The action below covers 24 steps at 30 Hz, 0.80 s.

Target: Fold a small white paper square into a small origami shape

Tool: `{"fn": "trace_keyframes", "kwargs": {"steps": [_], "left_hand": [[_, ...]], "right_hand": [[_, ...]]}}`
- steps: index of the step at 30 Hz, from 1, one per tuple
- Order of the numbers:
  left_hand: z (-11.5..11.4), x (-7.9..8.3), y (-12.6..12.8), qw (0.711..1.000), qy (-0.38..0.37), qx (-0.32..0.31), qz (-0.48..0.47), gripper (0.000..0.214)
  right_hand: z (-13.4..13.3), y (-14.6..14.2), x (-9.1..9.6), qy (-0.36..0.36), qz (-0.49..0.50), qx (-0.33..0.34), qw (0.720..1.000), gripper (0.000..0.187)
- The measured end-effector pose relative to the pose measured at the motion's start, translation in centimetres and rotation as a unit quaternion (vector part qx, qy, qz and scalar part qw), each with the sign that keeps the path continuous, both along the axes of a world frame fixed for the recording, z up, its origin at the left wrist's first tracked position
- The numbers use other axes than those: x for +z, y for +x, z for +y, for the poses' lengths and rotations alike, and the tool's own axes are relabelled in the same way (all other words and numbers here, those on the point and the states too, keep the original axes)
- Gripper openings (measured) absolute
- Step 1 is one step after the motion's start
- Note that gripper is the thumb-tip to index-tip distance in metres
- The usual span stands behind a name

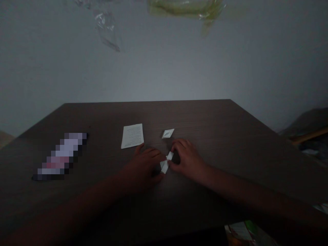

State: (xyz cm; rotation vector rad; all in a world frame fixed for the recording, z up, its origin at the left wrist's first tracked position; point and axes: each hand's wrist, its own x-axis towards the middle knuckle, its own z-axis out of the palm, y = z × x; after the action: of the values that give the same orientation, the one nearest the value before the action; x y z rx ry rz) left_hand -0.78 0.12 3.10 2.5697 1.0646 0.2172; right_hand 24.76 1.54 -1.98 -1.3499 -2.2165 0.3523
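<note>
Both hands meet over a small folded piece of white paper [165,166] near the middle of the table. My left hand [145,165] grips its left side between fingertips and thumb. From the right, my right hand [188,158] pinches the same paper, its thumb and bent fingers at the upper right part. Fingers cover some of the folds. Just beyond my right hand lies a second folded paper piece [168,133], diamond-like in outline. A white sheet with printed text [132,135] lies flat beyond my left hand, close to a raised finger.
A phone-like slab with a pixelated screen [60,155] rests on the left of the dark wooden table [200,118]. A pale wall [164,68] rises behind the table, with clear plastic [106,25] and yellowish plastic [186,8] above. Colourful packaging [241,230] shows below the near edge.
</note>
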Motion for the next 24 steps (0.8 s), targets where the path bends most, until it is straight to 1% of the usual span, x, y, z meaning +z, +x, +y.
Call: {"fn": "trace_keyframes", "kwargs": {"steps": [4,7,11,15,17,20,24], "left_hand": [[0.3,-0.5,-0.6,1.000,0.006,-0.016,-0.005,0.037],[0.5,-0.9,-0.7,1.000,0.004,-0.013,-0.007,0.034],[0.7,-1.3,-0.3,1.000,0.007,-0.008,-0.017,0.030],[1.0,-1.7,0.4,1.000,0.015,0.012,-0.017,0.020],[1.1,-2.0,0.6,0.999,0.018,0.025,-0.025,0.016],[1.3,-2.3,0.7,0.999,0.021,0.030,-0.027,0.014],[1.2,-2.3,0.8,0.999,0.021,0.038,-0.008,0.025]], "right_hand": [[1.9,1.0,-0.3,0.009,-0.005,-0.060,0.998,0.027],[2.7,1.5,-0.5,0.015,-0.013,-0.070,0.997,0.028],[2.4,1.8,-0.7,0.016,0.000,-0.021,1.000,0.029],[1.3,1.7,-0.4,0.010,0.005,0.047,0.999,0.032],[0.6,1.5,-0.2,0.011,0.002,0.069,0.998,0.035],[-0.2,1.0,0.3,0.009,-0.003,0.080,0.997,0.037],[-1.1,0.6,0.9,-0.007,-0.007,0.084,0.996,0.036]]}}
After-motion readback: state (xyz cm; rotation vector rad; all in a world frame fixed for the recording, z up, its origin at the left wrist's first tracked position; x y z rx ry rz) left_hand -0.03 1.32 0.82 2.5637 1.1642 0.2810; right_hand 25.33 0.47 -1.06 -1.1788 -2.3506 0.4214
